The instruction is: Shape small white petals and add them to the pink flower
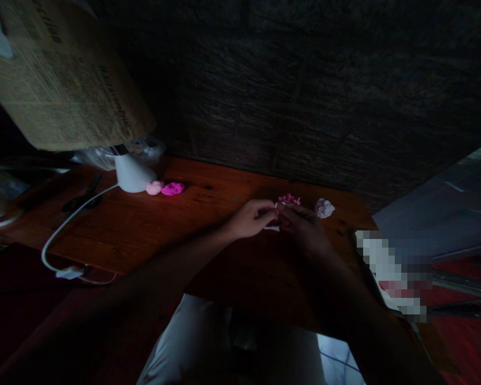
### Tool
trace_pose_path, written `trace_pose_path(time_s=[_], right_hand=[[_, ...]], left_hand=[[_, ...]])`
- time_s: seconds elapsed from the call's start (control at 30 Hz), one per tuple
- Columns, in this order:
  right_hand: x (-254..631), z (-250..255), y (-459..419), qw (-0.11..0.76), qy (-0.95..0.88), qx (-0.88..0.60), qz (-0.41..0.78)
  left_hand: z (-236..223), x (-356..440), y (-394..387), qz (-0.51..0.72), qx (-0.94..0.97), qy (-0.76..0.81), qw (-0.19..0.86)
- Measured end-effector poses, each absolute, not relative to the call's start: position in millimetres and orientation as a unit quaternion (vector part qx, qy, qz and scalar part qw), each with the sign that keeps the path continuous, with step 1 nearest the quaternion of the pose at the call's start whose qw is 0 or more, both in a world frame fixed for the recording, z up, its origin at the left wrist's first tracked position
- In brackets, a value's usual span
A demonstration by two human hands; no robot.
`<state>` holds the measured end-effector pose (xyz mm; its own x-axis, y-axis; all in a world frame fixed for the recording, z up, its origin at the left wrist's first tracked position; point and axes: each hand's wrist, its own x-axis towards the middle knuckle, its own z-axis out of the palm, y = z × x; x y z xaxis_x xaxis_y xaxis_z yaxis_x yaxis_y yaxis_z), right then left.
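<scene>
My left hand (251,218) and my right hand (302,227) meet over the wooden table (164,230), fingertips pinched together on a small pale piece (279,205) that I cannot make out clearly. Just behind the fingers lies a magenta flower-like lump (289,199). A pale pink crumpled lump (324,208) sits to its right. A scrap of white (271,228) shows under my left hand.
At the back left stands a white lamp base (132,172) with a white cable (64,227) running to the front edge. Beside it lie a light pink lump (154,187) and a magenta lump (172,188). Dark scissors (82,199) lie left. A newspaper sheet (60,75) hangs above.
</scene>
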<state>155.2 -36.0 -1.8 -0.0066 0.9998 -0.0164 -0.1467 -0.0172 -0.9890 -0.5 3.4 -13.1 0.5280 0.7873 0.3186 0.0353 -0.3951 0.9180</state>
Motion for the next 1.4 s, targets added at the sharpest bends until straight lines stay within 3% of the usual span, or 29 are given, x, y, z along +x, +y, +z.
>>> trace_pose_path(time_s=[0.77, 1.1, 1.4], right_hand=[[158.3, 0.2, -36.9, 0.543, -0.505, -0.488, 0.46], [157.5, -1.0, -34.9, 0.546, -0.439, -0.474, 0.533], [161.7, -5.0, -35.7, 0.514, -0.53, -0.497, 0.456]], left_hand=[[-15.3, 2.3, 0.4, 0.372, 0.739, 0.276, 0.489], [-12.0, 0.0, 2.6, 0.4, 0.727, 0.282, 0.482], [-14.5, 2.6, 6.0, 0.471, 0.679, 0.31, 0.471]])
